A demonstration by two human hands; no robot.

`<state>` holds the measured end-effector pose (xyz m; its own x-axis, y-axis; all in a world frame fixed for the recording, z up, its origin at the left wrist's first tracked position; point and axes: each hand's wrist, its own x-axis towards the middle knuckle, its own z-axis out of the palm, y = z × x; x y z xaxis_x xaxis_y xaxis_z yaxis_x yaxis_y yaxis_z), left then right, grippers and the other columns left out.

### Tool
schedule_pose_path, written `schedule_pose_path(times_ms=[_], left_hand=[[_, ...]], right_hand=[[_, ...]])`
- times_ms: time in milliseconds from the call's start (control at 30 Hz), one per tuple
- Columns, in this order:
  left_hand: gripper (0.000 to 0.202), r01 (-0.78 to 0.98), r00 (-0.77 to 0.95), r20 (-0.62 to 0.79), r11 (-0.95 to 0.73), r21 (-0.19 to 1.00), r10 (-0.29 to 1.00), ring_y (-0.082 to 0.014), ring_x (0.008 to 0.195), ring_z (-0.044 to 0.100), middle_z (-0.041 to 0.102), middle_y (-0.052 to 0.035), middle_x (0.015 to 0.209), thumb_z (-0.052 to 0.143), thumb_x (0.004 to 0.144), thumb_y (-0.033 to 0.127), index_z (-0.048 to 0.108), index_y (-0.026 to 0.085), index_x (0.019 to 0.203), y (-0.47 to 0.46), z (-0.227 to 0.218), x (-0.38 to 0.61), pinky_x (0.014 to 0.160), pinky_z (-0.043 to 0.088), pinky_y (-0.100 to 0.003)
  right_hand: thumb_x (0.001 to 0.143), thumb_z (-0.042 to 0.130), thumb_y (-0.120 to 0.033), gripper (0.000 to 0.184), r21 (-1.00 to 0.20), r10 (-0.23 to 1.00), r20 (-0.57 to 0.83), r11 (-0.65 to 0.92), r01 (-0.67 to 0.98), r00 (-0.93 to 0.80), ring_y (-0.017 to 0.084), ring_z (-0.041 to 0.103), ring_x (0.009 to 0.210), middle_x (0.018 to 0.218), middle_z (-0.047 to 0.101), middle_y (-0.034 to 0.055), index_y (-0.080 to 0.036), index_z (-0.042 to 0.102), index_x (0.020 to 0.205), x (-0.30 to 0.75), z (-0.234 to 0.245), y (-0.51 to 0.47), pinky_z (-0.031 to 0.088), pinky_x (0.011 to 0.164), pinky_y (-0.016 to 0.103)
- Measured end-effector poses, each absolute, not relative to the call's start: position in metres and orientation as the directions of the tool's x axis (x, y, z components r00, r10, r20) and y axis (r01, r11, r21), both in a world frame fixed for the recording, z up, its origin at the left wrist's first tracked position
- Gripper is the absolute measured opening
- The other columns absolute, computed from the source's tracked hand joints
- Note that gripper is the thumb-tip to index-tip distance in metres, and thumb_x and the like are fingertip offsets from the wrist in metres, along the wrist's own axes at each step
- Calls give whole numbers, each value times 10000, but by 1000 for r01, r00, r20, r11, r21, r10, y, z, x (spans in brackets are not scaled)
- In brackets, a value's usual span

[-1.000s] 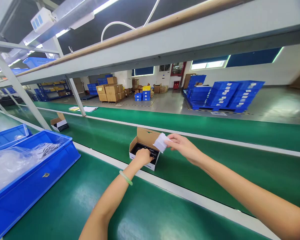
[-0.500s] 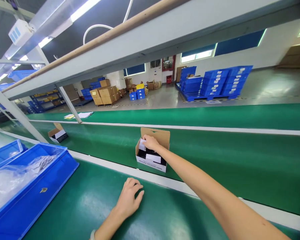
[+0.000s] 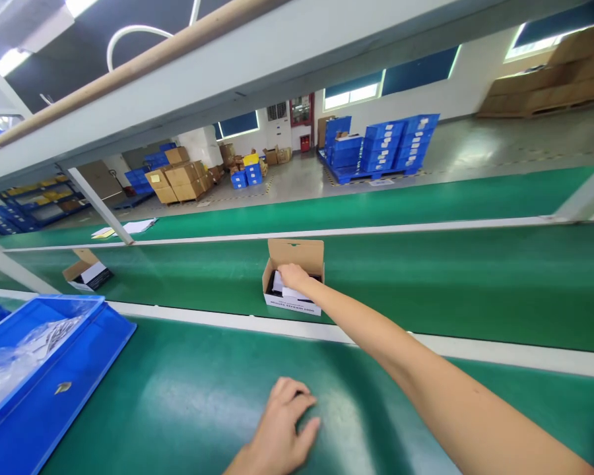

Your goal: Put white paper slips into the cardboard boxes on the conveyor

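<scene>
An open cardboard carton [image 3: 294, 303] with its brown lid flap raised stands on the green conveyor belt. My right hand [image 3: 293, 274] reaches into it, fingers closed on a small white box-like piece [image 3: 278, 282] at the carton's left side. Black contents and a white flap show inside, partly covered by the hand. My left hand [image 3: 288, 422] is over the green tabletop in front, slightly blurred, empty, its fingers loosely bent and apart from the thumb.
To the left, a blue bin [image 3: 74, 369] holds clear plastic bags. Another open carton [image 3: 88, 270] sits farther left on the belt [image 3: 426, 284]. A white rail [image 3: 188, 315] borders the belt, and a beam [image 3: 218, 99] crosses overhead. Papers [image 3: 129, 227] lie behind.
My view has turned right, so the bin and background shift left. The white piece sits lower in the carton with my right hand. My left hand appears lower and farther right, still empty.
</scene>
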<state>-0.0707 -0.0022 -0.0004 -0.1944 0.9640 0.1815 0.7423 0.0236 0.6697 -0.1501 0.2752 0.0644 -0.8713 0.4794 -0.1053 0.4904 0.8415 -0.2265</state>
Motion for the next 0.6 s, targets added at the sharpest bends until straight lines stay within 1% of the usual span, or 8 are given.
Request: schedule_pose_path(times_ms=[67,100,200,267,333,433,500,600], left_hand=[[394,728,-89,125,-21,685,988,-263,1075,509,580,-120,1161,683,767,197,617,166,1154,5,-3,-42,955,453,-406],[478,729,-37,94,-38,684,995,-276,1111,494,558,-125,1213,731,743,243,594,172,1196,10,-3,-30,979,442,-414],[733,756,130,15,-109,645,991,-328,1220,421,474,-156,1355,792,704,403,480,174,1326,22,-2,0,1031,400,-481],[826,768,246,-21,-182,615,969,-356,1278,363,423,-170,1418,798,697,435,409,170,1375,28,-2,13,1048,375,-524],[800,769,334,-50,-242,591,941,-359,1302,341,410,-160,1441,789,723,390,389,177,1382,34,-2,23,1053,370,-529],[574,784,385,-56,-294,547,921,-327,1267,392,481,-130,1390,699,824,270,440,181,1328,37,-5,34,1035,395,-495],[494,789,398,-35,-322,523,917,-312,1219,432,523,-121,1343,664,850,243,465,173,1296,38,-6,40,1005,418,-476],[485,797,409,-17,-348,494,912,-316,1137,475,548,-131,1281,695,825,269,493,169,1254,40,-6,51,933,453,-467]], right_hand=[[961,588,-147,109,-164,451,-68,875,456,-890,279,533,1062,1209,531,139,-105,637,1049,-142,64,270,467,898,407],[940,592,-114,117,-141,433,-57,889,437,-900,294,516,1085,1243,502,157,-99,646,1042,-136,66,268,455,909,401],[913,554,-53,168,-113,380,-53,916,384,-923,322,531,1055,1209,501,197,-82,670,1032,-103,76,266,444,895,377],[945,523,-87,201,-121,350,-47,928,353,-936,317,536,1045,1180,520,181,-100,656,1094,-65,85,268,430,902,372],[974,521,-142,213,-147,312,-16,939,311,-950,296,533,1054,1172,539,138,-136,625,1160,-12,93,268,418,914,359],[963,572,-168,203,-242,263,47,939,245,-964,267,555,1010,1106,586,98,-146,607,1161,88,98,260,435,887,344],[940,595,-170,187,-306,290,12,912,273,-957,269,570,965,1051,609,96,-144,619,1123,155,92,248,457,855,357],[894,632,-207,284,-316,426,-97,843,434,-899,304,554,989,1099,596,119,-162,603,1172,231,63,225,468,854,404]])
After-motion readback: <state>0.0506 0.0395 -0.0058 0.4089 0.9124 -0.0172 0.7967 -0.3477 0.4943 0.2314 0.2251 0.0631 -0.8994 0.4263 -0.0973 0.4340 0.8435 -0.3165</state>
